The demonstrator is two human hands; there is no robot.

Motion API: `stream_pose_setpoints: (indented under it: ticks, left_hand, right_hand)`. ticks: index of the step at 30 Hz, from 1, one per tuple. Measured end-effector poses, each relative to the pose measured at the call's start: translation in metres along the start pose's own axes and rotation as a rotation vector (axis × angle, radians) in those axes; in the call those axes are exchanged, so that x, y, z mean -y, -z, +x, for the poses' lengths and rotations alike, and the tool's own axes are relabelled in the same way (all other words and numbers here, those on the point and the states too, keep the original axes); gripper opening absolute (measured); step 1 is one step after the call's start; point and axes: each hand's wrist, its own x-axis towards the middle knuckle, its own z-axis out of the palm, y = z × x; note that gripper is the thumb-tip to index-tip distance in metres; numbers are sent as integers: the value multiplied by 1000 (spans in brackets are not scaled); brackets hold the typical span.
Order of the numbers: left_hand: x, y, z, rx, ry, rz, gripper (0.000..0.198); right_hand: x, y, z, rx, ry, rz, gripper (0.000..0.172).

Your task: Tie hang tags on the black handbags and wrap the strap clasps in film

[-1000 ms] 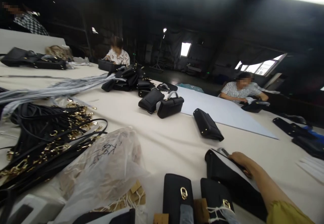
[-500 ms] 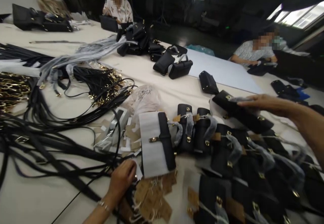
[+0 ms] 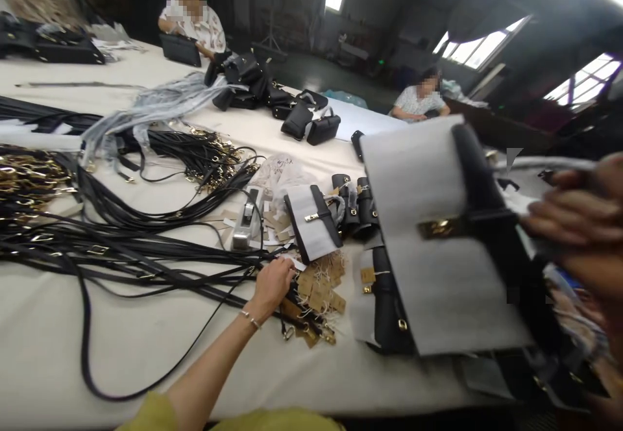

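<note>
My left hand, with a bracelet at the wrist, has its fingers curled down over the ends of the black straps. A white slip shows by the fingertips; what they grip is hidden. Large and close at the right, a black handbag is held up tilted, a white protective sheet across its front around a gold clasp. My right hand, blurred, is closed around its wrapped handle. Beside my left hand lie a smaller-looking sheeted handbag and a heap of brown tags.
A tape dispenser and a plastic bag lie past the straps. More black handbags stand partly behind the raised one. Two co-workers sit across the table, with finished-looking bags before them. Blurred patterned cloth shows lower right.
The handbag in my right hand has been lifted towards me and turned, so its white-sheeted front now shows. My left hand stays by the tags. The view has shifted to the right.
</note>
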Motion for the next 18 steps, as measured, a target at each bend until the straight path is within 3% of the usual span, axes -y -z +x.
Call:
stream_pose_setpoints:
  ticks: [2,5,8,10,13,18]
  left_hand:
    - [-7,-1,-5,26,-7,5,16]
    - [-19,-10,1,64,21,24,19]
    - [-27,-21,13,72,61,45,25]
    - [-28,-24,21,77,74,45,28]
    - [-22,-26,28,98,78,21,23]
    - [-12,-25,27,125,86,-30,10]
  right_hand:
    - [-35,-10,-57,25,-123,148,22]
    - [-109,-23,-132,-29,-209,112,32]
    - [-187,-26,-183,-130,-300,13,40]
    - [-225,-22,-201,-179,-347,-79,47]
    - [-248,-15,-206,-138,-378,-230,57]
    - [-238,-11,-185,-85,-267,-303,48]
